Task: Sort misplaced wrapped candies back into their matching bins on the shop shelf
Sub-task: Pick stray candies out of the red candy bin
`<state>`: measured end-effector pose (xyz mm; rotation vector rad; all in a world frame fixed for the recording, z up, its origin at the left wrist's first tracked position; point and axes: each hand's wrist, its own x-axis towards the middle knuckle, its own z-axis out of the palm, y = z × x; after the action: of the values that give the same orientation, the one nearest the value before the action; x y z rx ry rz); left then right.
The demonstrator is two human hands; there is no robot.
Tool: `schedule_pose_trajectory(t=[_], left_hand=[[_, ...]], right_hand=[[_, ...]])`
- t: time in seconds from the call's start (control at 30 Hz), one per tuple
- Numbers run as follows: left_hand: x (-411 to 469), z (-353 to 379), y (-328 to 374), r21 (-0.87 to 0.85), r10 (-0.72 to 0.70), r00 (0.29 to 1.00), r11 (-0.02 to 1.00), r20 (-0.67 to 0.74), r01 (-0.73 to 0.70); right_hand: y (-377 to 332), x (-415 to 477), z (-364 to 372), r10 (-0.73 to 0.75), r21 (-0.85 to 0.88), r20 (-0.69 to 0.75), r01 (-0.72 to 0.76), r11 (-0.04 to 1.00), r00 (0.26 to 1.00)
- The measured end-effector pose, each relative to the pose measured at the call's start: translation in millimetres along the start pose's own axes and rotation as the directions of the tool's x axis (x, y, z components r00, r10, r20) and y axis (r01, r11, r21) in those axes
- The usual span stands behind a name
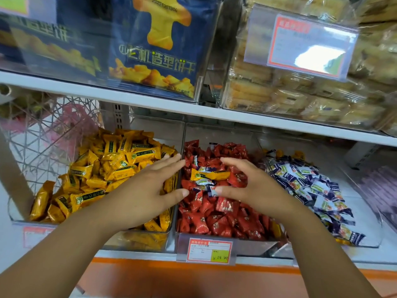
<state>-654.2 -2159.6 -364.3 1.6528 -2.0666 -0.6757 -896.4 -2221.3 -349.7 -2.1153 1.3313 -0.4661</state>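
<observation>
You have a single view, worn on your head. It faces forward and down, close over the clear candy bins [247,243] on the lower shelf [129,254], with the white upper shelf [150,101] slanting across the top.

Three clear bins are set side by side: the left bin [139,239] is filled with yellow candies [120,166], the middle bin [249,244] with red candies [214,218], the right bin [363,211] with blue-and-white candies [311,181]. On the red heap one yellow candy [209,175] is laid, with a few blue-and-white pieces [205,182] just beside it, between the left hand [148,186], stretched flat over the wall shared by the left and middle bins, and the right hand [253,186], held with curved fingers above the heap. Blue biscuit boxes [154,50] and wrapped pastries [300,97] are kept on the shelf [163,104] above.
</observation>
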Motion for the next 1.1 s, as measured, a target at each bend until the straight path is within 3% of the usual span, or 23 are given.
schedule_pose_trajectory(t=[0.1,0.33,0.53,0.67,0.8,0.93,1.0,1.03,1.1], left_hand=[[0.7,1.2,-1.3,-0.020,0.008,0.999,1.000,-0.032,-0.009],[5.2,8.1,-1.9,-0.068,0.014,0.994,0.997,-0.106,-0.022],[10.8,7.5,2.4,-0.070,0.034,0.982,0.996,-0.186,-0.047],[17.3,5.4,8.3,-0.025,0.059,0.951,0.997,-0.305,-0.069],[26.4,6.9,16.4,0.016,0.112,0.910,0.993,-0.400,-0.115],[30.2,-4.8,2.6,-0.073,-0.016,0.771,0.997,-0.636,-0.039],[29.8,-14.8,-12.5,-0.050,-0.059,0.713,0.998,-0.699,0.034],[30.1,-16.8,-20.5,-0.016,-0.058,0.732,0.998,-0.679,0.064],[30.6,-11.0,-32.6,0.111,-0.043,0.869,0.988,-0.494,0.111]], right_hand=[[0.5,0.1,-5.6,0.025,-0.009,-0.055,-0.026,1.000,0.998],[8.8,26.9,16.2,0.091,-0.264,-0.028,-0.095,0.960,0.995],[14.3,35.1,17.6,0.019,-0.319,-0.152,-0.067,0.945,0.988],[0.4,29.0,9.9,-0.138,-0.208,-0.246,0.087,0.974,0.959],[-22.3,27.5,18.7,-0.286,-0.105,-0.251,0.268,0.958,0.925],[-16.6,35.0,22.9,-0.143,0.160,-0.202,0.177,0.971,0.969],[-6.8,41.3,24.3,-0.086,0.001,-0.165,0.087,0.996,0.983],[-2.2,44.8,28.0,-0.065,-0.105,-0.137,0.051,0.993,0.988],[1.6,50.2,38.9,-0.020,-0.308,-0.055,0.002,0.951,0.998]])
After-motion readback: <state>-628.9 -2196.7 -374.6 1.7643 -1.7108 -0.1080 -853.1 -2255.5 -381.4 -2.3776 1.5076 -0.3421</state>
